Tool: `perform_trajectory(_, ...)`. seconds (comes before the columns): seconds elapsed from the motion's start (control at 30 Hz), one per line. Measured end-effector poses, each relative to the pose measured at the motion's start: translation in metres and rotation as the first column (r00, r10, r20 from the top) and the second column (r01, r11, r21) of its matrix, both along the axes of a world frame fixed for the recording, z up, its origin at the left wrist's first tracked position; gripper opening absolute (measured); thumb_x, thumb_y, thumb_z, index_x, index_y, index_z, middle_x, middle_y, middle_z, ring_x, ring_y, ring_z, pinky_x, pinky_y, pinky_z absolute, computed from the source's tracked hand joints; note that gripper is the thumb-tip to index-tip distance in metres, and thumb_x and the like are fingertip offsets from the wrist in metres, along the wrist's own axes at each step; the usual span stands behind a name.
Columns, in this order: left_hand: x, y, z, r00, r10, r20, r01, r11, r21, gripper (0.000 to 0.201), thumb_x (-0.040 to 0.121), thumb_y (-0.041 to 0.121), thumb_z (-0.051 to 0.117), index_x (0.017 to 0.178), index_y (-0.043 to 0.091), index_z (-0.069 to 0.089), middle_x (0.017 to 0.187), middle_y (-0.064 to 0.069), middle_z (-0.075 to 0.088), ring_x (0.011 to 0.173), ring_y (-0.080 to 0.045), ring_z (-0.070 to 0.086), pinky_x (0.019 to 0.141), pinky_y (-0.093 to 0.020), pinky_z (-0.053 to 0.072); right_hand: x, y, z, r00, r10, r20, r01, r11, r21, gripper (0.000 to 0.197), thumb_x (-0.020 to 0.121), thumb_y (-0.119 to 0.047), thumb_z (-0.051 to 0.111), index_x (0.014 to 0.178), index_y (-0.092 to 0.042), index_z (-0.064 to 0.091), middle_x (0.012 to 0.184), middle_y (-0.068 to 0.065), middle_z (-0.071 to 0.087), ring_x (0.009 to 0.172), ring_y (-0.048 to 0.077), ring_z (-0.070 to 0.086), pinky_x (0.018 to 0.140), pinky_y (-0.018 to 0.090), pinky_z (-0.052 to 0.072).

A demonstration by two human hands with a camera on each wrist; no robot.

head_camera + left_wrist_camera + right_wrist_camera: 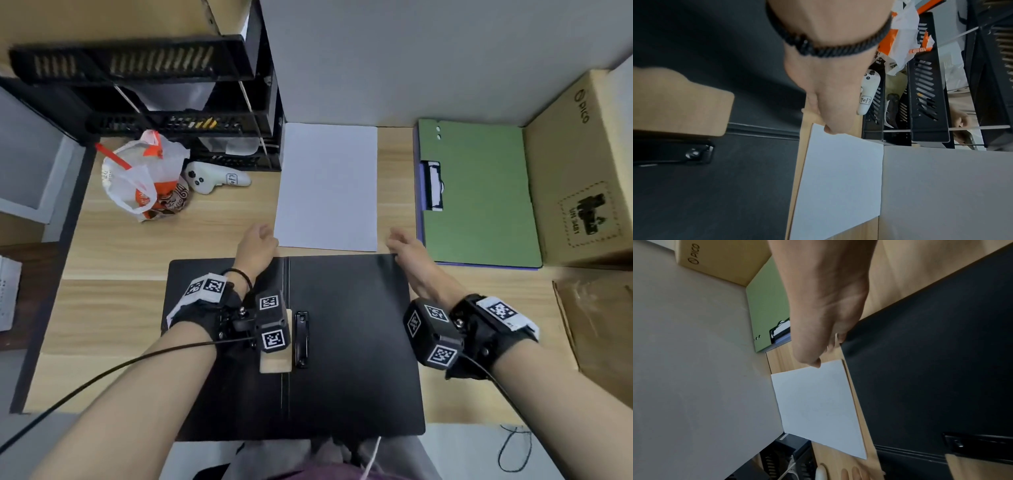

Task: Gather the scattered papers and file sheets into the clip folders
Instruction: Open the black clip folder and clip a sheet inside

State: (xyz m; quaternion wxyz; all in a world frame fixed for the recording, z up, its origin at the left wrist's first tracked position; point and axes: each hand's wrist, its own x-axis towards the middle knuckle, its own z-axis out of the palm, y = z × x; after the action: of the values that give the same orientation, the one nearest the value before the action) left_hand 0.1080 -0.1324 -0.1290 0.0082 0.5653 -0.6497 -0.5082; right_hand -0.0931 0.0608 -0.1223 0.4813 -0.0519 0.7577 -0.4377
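A white sheet of paper (327, 185) lies flat on the wooden desk (212, 236), just beyond an open black clip folder (352, 342) with its metal clip (301, 339) near the spine. A green clip folder (479, 195) lies to the right. My left hand (262, 236) is at the paper's near left corner, its thumb (830, 129) touching that corner of the paper (840, 178). My right hand (400, 241) hovers by the near right corner with fingers relaxed, its thumb (813, 363) just beside the paper (818, 405). Neither hand holds anything.
A black tray rack (171, 102) stands at the back left, with a plastic bag holding a cup (144, 178) and a white controller (212, 178) in front of it. A cardboard box (582, 171) borders the green folder on the right. A grey wall (411, 61) closes the back.
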Motion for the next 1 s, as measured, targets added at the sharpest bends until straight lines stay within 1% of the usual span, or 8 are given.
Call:
perform_trajectory(0.17,-0.028,-0.005,-0.014,0.998,0.061,0.004,-0.061,0.997,-0.04,0.044,0.088,0.011,0.055,0.132,0.011,0.048,0.134,-0.002,0.054,0.127,-0.017,0.047,0.1,-0.028,0.039,-0.017,-0.018,-0.013,0.998,0.041,0.051,-0.039,0.999,-0.037,0.053,0.1,-0.012,0.042,0.151,-0.015,0.03,0.154,0.001,0.035,0.142,0.015,0.032,0.117,0.033,0.025)
perform_trajectory(0.23,-0.039,0.0,-0.016,0.997,0.071,0.01,-0.07,0.996,-0.049,0.051,0.088,0.02,0.06,0.136,0.012,0.045,0.137,-0.002,0.053,0.127,-0.018,0.048,0.1,-0.028,0.039,-0.015,-0.017,-0.021,0.994,0.039,0.104,-0.033,0.998,-0.057,0.05,0.098,-0.011,0.043,0.147,-0.017,0.036,0.151,-0.002,0.043,0.138,0.015,0.04,0.109,0.03,0.035)
perform_trajectory(0.3,-0.051,0.004,-0.018,0.996,0.044,0.075,-0.037,0.995,-0.088,0.067,0.086,0.034,0.064,0.143,0.012,0.037,0.145,-0.004,0.045,0.134,-0.021,0.042,0.11,-0.035,0.034,-0.013,-0.015,-0.025,0.99,0.015,0.141,-0.005,0.997,-0.072,0.045,0.097,-0.012,0.044,0.142,-0.019,0.043,0.144,-0.004,0.051,0.132,0.013,0.047,0.099,0.026,0.041)
perform_trajectory(0.43,-0.066,0.005,-0.021,0.983,0.018,0.182,0.02,0.978,-0.208,0.09,0.07,0.055,0.068,0.141,0.011,0.037,0.139,-0.009,0.049,0.13,-0.03,0.043,0.109,-0.044,0.035,-0.019,-0.013,-0.026,0.985,-0.013,0.174,0.028,0.996,-0.085,0.041,0.099,-0.013,0.044,0.139,-0.02,0.046,0.141,-0.005,0.053,0.129,0.011,0.049,0.103,0.028,0.039)
perform_trajectory(0.5,-0.072,0.004,-0.022,0.977,0.02,0.212,0.029,0.974,-0.226,0.094,0.064,0.062,0.067,0.137,0.01,0.04,0.131,-0.011,0.053,0.124,-0.032,0.047,0.104,-0.046,0.039,-0.022,-0.012,-0.022,0.981,-0.014,0.194,0.035,0.994,-0.102,0.04,0.099,-0.012,0.043,0.138,-0.02,0.046,0.138,-0.007,0.055,0.126,0.009,0.051,0.102,0.026,0.039)
perform_trajectory(0.63,-0.077,0.0,-0.023,0.969,0.067,0.237,-0.015,0.977,-0.213,0.106,0.051,0.071,0.059,0.135,0.009,0.043,0.125,-0.012,0.058,0.117,-0.032,0.052,0.099,-0.045,0.045,-0.019,-0.011,-0.021,0.979,-0.021,0.201,0.043,0.993,-0.106,0.045,0.099,-0.011,0.043,0.143,-0.019,0.042,0.143,-0.007,0.05,0.13,0.009,0.047,0.111,0.031,0.035)
perform_trajectory(0.87,-0.072,-0.021,-0.039,0.956,0.138,0.258,-0.127,0.99,-0.058,0.078,0.058,0.05,0.05,0.124,0.01,0.055,0.124,-0.014,0.058,0.11,-0.035,0.057,0.096,-0.046,0.048,-0.021,-0.009,-0.017,0.97,-0.063,0.237,0.094,0.988,-0.119,0.041,0.1,-0.01,0.042,0.14,-0.018,0.044,0.142,-0.004,0.051,0.13,0.011,0.047,0.113,0.035,0.035)
perform_trajectory(1.0,-0.068,-0.028,-0.042,0.965,0.186,0.186,-0.191,0.982,0.011,0.074,0.056,0.047,0.056,0.122,0.014,0.059,0.126,-0.012,0.057,0.097,-0.024,0.062,0.082,-0.029,0.051,-0.022,-0.009,-0.016,0.968,-0.066,0.244,0.099,0.987,-0.127,0.041,0.1,-0.01,0.041,0.139,-0.018,0.043,0.14,-0.006,0.051,0.13,0.011,0.046,0.114,0.036,0.034)
